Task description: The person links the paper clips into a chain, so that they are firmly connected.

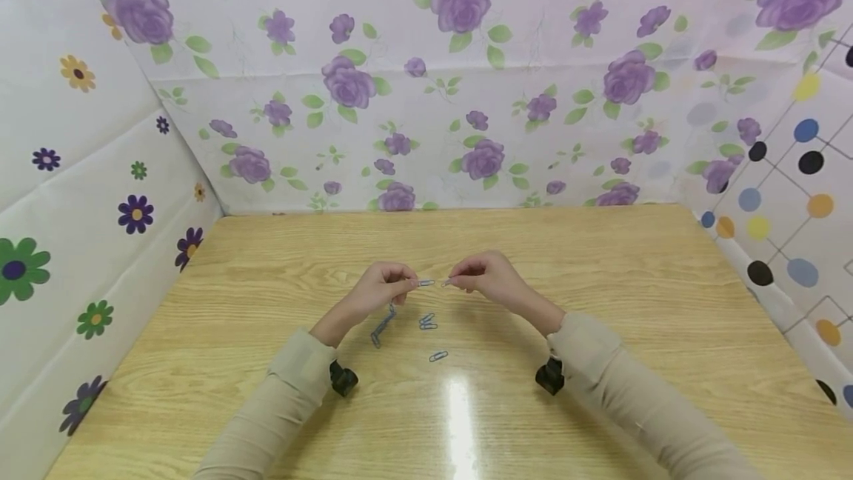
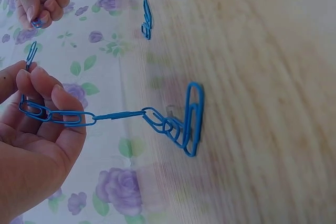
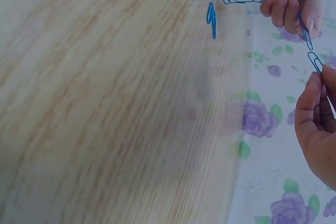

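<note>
My left hand (image 1: pixel 381 290) pinches the end clip of a blue paper clip chain (image 2: pixel 118 115) between thumb and fingertips. From under that hand the linked clips hang down, and the chain's far end lies on the table. My right hand (image 1: pixel 496 281) pinches a single blue paper clip (image 3: pixel 314 62) by one end. Its free end points at the chain's end clip, with a small gap between them. Below the hands, a few loose paper clips (image 1: pixel 428 322) lie close together on the table, and another paper clip (image 1: pixel 438 355) lies nearer to me.
The wooden table (image 1: pixel 600 265) meets a flower-printed cloth (image 1: pixel 400 95) at its back edge. Patterned cloths also stand along the left and right sides. Dark wrist cameras (image 1: pixel 343 378) sit beneath both cuffs. Glare shows on the table's front middle.
</note>
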Demonstrator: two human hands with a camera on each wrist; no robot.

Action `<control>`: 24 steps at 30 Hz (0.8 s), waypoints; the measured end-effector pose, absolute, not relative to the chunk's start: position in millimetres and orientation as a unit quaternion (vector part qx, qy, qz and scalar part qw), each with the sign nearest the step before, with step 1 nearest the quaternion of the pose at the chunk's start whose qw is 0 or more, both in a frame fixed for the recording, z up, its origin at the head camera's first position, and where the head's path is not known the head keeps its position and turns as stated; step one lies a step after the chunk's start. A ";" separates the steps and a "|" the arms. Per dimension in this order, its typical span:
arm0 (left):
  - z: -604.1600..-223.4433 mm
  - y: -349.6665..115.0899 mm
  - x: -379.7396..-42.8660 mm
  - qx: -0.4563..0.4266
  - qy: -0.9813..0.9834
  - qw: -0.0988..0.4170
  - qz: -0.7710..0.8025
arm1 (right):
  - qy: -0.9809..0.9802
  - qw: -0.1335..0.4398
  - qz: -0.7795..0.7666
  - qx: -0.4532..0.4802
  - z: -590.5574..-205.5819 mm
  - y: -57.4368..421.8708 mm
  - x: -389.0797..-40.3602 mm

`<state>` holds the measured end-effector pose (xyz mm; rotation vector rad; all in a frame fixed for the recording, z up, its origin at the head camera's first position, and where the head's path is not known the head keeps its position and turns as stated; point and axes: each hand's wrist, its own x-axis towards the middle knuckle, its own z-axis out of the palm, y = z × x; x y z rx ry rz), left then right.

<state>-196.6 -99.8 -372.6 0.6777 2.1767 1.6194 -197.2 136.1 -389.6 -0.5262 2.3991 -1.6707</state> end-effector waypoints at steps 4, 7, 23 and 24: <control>-373.4 -100.0 -197.8 0.238 0.765 0.173 0.573 | 0.794 0.087 -0.575 -0.178 -390.4 128.5 -199.1; -374.0 -99.9 -198.3 0.242 0.759 0.177 0.578 | 0.785 0.081 -0.587 -0.180 -392.1 122.4 -200.5; -389.9 -102.2 -210.5 0.244 0.733 0.221 0.595 | 0.772 0.043 -0.605 -0.190 -379.7 106.1 -189.5; -393.0 -102.5 -212.3 0.244 0.733 0.223 0.595 | 0.773 0.039 -0.604 -0.192 -380.8 106.0 -190.0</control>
